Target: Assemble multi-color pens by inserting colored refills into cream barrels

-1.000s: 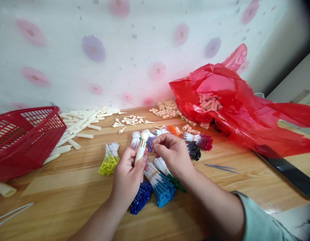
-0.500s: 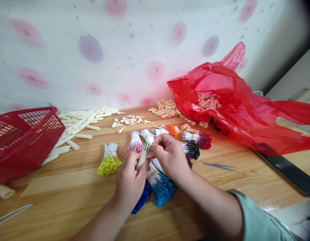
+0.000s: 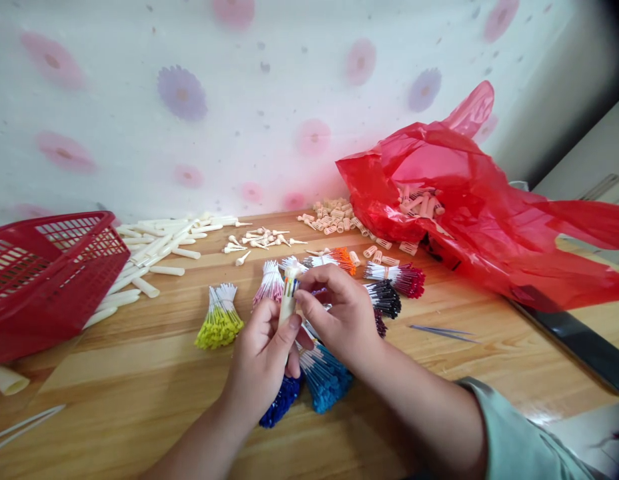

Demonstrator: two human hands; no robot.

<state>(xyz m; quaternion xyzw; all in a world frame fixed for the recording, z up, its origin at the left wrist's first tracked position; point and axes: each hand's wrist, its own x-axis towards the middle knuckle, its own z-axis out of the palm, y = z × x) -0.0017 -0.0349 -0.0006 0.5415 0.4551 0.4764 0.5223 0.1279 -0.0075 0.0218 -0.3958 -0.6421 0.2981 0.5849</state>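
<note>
Left hand (image 3: 264, 343) gripped a pale multicolour pen (image 3: 288, 297) by its lower barrel, thumb across the front, slotted end up. Right hand (image 3: 339, 313) was curled just beside it, thumb and forefinger at the pen's coloured slots; could not tell whether anything was pinched there. The pen thus stood nearly upright between the two hands, above the tabletop (image 3: 139, 393).

Beneath the hands lay a light-blue bundle (image 3: 325, 381) of sticks and a dark-blue bundle (image 3: 281, 401), both partly hidden. Left of the left hand: a yellow bundle (image 3: 218, 319). Just beyond that hand: a pink bundle (image 3: 269, 283). Beyond the right hand: an orange-tipped bundle (image 3: 337, 260). To the right hand's right: a black bundle (image 3: 385, 298), a crimson bundle (image 3: 402, 278) and, nearer the forearm, tweezers (image 3: 442, 331). Farther beyond the left hand: small pointed parts (image 3: 262, 238), with pale tubes (image 3: 162, 250) and a red basket (image 3: 54, 280) off to its left. Far right of the right hand: a red plastic bag (image 3: 489, 220).
</note>
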